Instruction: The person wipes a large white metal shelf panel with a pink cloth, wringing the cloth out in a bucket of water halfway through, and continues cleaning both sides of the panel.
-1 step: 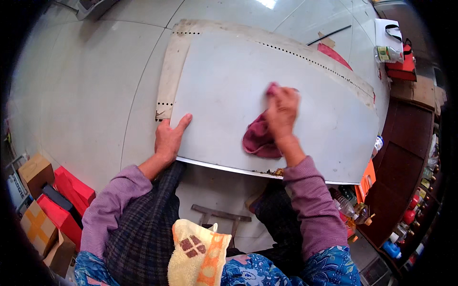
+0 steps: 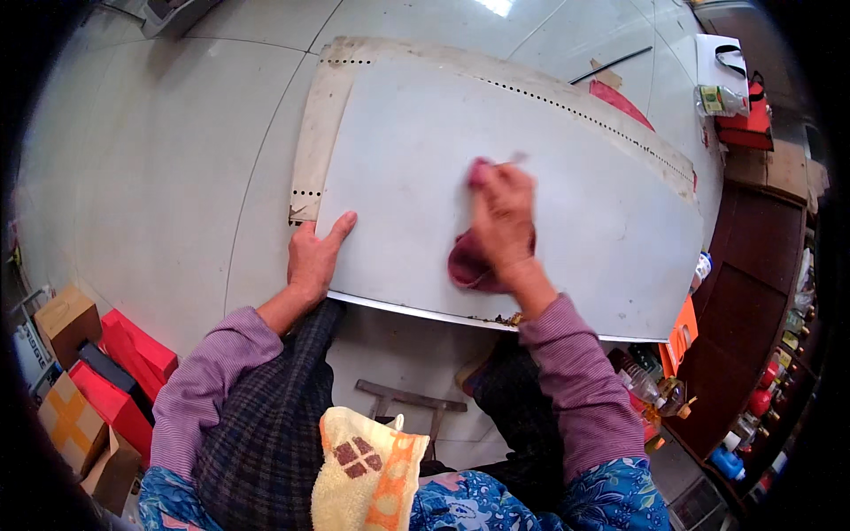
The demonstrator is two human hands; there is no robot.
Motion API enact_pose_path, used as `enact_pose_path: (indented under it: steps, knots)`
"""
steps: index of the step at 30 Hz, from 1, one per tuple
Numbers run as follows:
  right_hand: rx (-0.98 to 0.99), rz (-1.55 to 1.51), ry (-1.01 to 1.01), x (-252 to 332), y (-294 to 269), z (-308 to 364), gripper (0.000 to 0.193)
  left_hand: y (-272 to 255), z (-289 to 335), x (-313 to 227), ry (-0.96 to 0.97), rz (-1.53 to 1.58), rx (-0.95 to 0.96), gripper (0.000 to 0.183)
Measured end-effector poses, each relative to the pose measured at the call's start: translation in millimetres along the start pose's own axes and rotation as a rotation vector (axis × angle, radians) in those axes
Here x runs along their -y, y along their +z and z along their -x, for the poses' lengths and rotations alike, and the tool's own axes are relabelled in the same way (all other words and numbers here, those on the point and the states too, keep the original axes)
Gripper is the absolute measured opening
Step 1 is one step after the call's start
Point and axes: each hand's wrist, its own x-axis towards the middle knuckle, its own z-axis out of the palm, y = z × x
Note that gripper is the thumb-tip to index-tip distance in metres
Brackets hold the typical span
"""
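Observation:
A large white metal panel (image 2: 398, 177) lies flat in front of me, with rust on its near edge. My left hand (image 2: 312, 258) grips the panel's near left corner, its thumb on top and its other fingers along the edge, partly hidden. My right hand (image 2: 506, 217) is closed round a crumpled maroon cloth (image 2: 474, 265), pressed to the middle of the panel. Part of the cloth sticks out above the knuckles, and the rest hangs out below the hand. The right fingers are slightly smeared by motion.
Under the panel a cream perforated sheet (image 2: 312, 150) juts out at the left and far sides. Cardboard boxes (image 2: 66, 317) and red boxes (image 2: 111, 403) stand at left. Bottles (image 2: 644, 387) and a dark brown cabinet (image 2: 753, 239) are at right. A thin black rod (image 2: 620, 64) lies beyond.
My right hand has slid a little to the left across the panel with the maroon cloth. My left hand and the panel have stayed put.

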Motion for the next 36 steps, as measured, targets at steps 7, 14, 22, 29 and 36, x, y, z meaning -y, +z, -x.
enact_pose_path:
  steps: [7, 14, 22, 29, 36]
  knots:
    - [-0.004, -0.106, -0.027, 5, 1, -15, 0.019, -1, -2, 7, 0.018, -0.045, -0.019, 0.059]
    - [-0.040, -0.031, 0.072, -25, -11, -54, 0.013, -3, -5, 13, 0.004, -0.091, -0.021, 0.063]
    - [0.030, 0.091, 0.058, -22, -13, -53, 0.029, -4, -1, 6, 0.014, -0.117, -0.009, 0.065]
    - [0.109, -0.017, 0.054, -46, -22, -58, 0.029, -5, -3, 9, 0.000, -0.095, -0.007, 0.063]
    - [0.332, 0.151, 0.115, -49, -34, -68, 0.015, -3, -2, 8, 0.001, -0.074, -0.012, 0.061]
